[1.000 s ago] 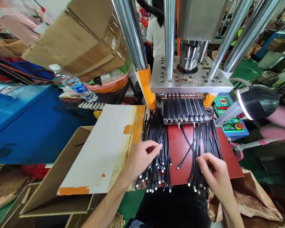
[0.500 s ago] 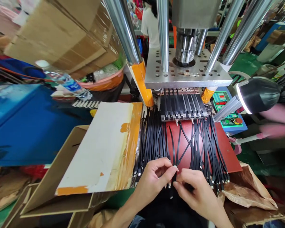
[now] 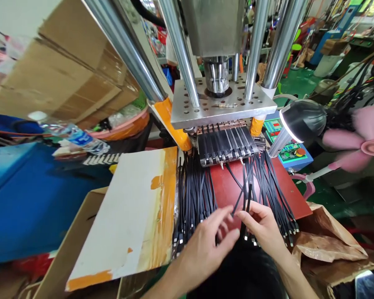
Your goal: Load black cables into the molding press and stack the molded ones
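1. Grip check: our right hand (image 3: 266,230) has thumb and fingers pinched together on a flat black USB cable (image 3: 249,196), which runs up out of the pinch and down below it.
2. Our left hand (image 3: 207,241) is just left of that grip, thumb and fingers apart; we can't see anything held in it.
3. What looks done: straight ahead of the grip, the slotted fixture block (image 3: 227,145) has a row of black strips in it, with plug-like ends along its near edge. Looks mostly loaded to us, but it's too small to tell whether every slot is full.
4. The steel press plate (image 3: 252,109) is raised above that block, so we'd call the pressing not under way right now.
5. Two piles to count: the left cable bunch (image 3: 191,189) lies beyond our left hand, and the right cable bunch (image 3: 272,195) lies beyond and right of the pinch. Which pile is finished and which is waiting, we honestly can't tell.
6. What's left, as we read it: the pinched cable is mid-handling, over the red board (image 3: 220,182), not laid down in either pile yet.
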The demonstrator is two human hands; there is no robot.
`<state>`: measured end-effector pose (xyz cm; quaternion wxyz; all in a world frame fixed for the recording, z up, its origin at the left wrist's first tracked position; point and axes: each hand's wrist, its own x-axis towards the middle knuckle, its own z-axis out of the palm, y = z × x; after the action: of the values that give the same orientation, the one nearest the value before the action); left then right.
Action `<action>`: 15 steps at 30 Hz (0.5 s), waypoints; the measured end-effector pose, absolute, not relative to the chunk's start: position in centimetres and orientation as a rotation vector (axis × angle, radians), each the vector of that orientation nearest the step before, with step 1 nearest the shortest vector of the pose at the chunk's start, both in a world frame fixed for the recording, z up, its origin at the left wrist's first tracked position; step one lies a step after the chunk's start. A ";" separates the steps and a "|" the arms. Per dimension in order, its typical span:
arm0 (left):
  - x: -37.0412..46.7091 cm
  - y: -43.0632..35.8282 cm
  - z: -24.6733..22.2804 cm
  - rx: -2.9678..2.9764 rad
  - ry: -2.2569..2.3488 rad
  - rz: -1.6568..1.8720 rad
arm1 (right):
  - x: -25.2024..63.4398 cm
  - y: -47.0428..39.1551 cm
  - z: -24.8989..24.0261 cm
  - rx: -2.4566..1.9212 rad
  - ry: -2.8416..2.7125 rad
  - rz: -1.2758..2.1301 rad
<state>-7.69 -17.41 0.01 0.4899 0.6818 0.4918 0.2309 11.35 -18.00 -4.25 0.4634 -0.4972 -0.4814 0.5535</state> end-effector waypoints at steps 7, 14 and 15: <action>-6.1 -10.7 3.2 1.638 0.953 0.755 | 11.6 -19.9 -4.1 -1.138 -1.623 1.134; -6.5 -11.4 2.7 1.538 0.839 0.701 | 12.5 -19.3 -3.6 -1.171 -1.612 0.852; -6.6 -11.4 2.6 1.512 0.830 0.698 | 12.4 -19.0 -3.4 -1.168 -1.605 0.829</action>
<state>-6.58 -11.42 2.65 0.5975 0.6516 0.3577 0.3009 12.44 -19.03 -3.40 0.4752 -0.4778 -0.6565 0.3390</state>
